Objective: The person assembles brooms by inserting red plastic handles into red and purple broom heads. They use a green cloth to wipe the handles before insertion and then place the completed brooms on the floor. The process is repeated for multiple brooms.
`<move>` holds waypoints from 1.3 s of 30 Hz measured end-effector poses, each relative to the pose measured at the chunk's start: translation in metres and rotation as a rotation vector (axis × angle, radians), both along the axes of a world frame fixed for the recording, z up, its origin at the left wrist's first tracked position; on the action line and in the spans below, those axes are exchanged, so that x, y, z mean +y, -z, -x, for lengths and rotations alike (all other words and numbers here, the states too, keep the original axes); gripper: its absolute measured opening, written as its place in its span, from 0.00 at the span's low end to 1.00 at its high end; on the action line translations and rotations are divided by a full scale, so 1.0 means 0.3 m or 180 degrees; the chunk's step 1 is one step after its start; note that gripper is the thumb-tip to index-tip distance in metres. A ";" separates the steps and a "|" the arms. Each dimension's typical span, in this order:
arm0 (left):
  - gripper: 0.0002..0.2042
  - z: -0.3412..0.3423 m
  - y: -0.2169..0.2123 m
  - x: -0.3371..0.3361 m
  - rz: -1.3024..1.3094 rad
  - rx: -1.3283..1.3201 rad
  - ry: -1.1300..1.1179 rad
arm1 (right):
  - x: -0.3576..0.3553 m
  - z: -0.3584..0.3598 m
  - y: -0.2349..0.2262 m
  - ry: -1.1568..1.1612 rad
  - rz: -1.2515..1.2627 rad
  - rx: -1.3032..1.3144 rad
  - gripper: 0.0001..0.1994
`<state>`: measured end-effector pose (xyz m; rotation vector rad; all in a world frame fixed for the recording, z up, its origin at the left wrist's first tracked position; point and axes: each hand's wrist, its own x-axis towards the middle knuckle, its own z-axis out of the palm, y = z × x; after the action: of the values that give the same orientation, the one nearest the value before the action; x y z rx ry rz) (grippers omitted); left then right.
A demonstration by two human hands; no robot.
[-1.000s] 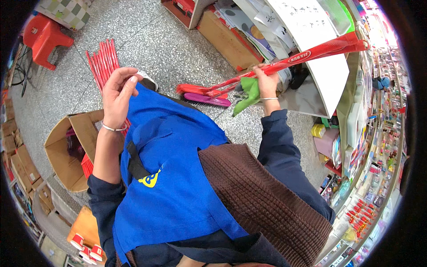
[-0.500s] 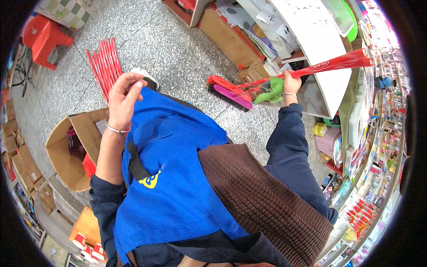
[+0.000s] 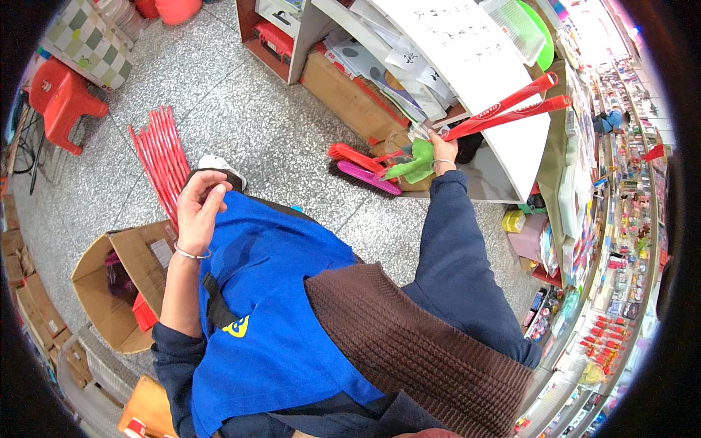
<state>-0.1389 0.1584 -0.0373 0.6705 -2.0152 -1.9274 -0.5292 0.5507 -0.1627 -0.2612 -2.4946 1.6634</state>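
Observation:
My right hand (image 3: pixel 443 150) is stretched toward the white counter and gripped round two brooms by their handles. One has a red head (image 3: pixel 352 155), the other a magenta head (image 3: pixel 369 178) with dark bristles; both heads hang near the floor. Their red handles (image 3: pixel 504 109) slant up over the counter and fan apart at the top. Green cloth-like material (image 3: pixel 415 163) hangs beside the hand; whether I grip it too is unclear. My left hand (image 3: pixel 198 212) is raised before my blue apron (image 3: pixel 270 292), empty, with fingers loosely bent and thumb apart.
Several long red sticks (image 3: pixel 161 160) lie on the speckled floor. An open cardboard box (image 3: pixel 109 285) holding red and purple items stands at the left, beyond it a red stool (image 3: pixel 62 106). A white-topped counter (image 3: pixel 445 44) is ahead; stocked shelves (image 3: pixel 621 270) line the right.
The view has shifted, showing more floor ahead. The two broom handles, close together before, have spread apart at their upper ends. My left hand stays raised and empty.

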 end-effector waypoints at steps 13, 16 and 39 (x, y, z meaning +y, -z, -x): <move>0.07 -0.013 0.002 -0.008 -0.0060 -0.0064 -0.0074 | -0.065 -0.081 -0.025 -0.0413 -0.0425 0.0100 0.10; 0.07 -0.011 0.008 -0.003 -0.0012 -0.0006 -0.0019 | -0.111 -0.069 0.023 -0.0161 -0.0853 -0.0135 0.13; 0.07 -0.063 0.048 -0.006 -0.0062 -0.0154 -0.0174 | -0.187 -0.076 -0.016 0.0268 -0.0435 -0.0338 0.21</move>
<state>-0.1199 0.1566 -0.0517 0.7761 -1.9875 -1.9196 -0.5063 0.4945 -0.1578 -0.4436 -2.6200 1.4766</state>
